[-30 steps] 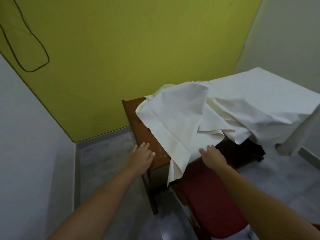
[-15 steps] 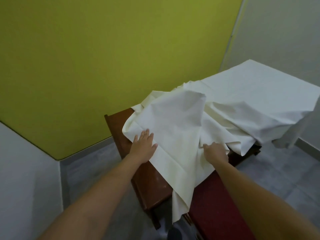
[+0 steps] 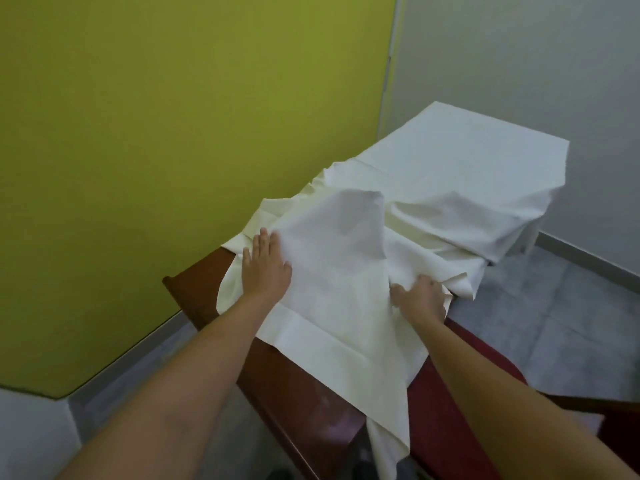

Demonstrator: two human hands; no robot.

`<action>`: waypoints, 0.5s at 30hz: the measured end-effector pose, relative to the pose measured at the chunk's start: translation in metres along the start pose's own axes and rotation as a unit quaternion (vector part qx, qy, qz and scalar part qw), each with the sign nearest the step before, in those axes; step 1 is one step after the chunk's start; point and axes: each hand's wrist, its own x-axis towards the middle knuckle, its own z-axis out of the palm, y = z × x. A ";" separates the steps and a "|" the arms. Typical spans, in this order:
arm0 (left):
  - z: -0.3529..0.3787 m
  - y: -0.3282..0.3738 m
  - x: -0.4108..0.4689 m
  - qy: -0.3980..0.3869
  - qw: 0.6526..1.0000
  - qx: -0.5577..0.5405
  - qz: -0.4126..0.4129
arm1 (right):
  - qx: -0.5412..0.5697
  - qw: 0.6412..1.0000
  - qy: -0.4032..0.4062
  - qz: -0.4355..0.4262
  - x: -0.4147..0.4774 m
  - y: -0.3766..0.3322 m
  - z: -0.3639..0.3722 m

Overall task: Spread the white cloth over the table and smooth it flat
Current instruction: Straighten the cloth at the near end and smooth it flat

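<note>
A white cloth (image 3: pixel 450 174) covers most of the brown wooden table (image 3: pixel 194 292). Its far half lies flat; its near half is bunched into a raised fold (image 3: pixel 339 233), and one corner hangs off the near edge. My left hand (image 3: pixel 265 268) lies flat on the cloth, fingers straight, its fingertips under the edge of the raised fold. My right hand (image 3: pixel 420 297) grips a bunch of cloth at the table's right side, fingers curled into the fabric. The table's near left corner is bare wood.
A yellow-green wall (image 3: pixel 173 133) runs close along the table's left side, and a grey wall (image 3: pixel 519 64) stands behind its far end. A dark red chair seat (image 3: pixel 460 362) sits against the table's near right edge. Grey tiled floor (image 3: pixel 554 323) lies to the right.
My left hand moved from the bare table edge onto the cloth and further in. My right hand closed on the cloth. My view moved closer, over the table.
</note>
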 end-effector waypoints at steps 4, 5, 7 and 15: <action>0.009 -0.022 0.020 -0.009 0.999 0.001 0.049 | 0.015 0.999 -0.011 -0.043 -0.020 -0.020 0.028; 0.012 -0.028 0.023 -0.013 0.998 -0.001 0.065 | 0.014 0.999 -0.012 -0.046 -0.026 -0.024 0.035; 0.019 -0.039 0.025 -0.033 0.995 -0.043 0.089 | 0.030 0.998 -0.005 -0.048 -0.036 -0.028 0.046; 0.019 -0.087 0.008 -0.070 0.977 -0.181 0.087 | -0.036 0.989 -0.014 -0.146 -0.100 -0.030 0.069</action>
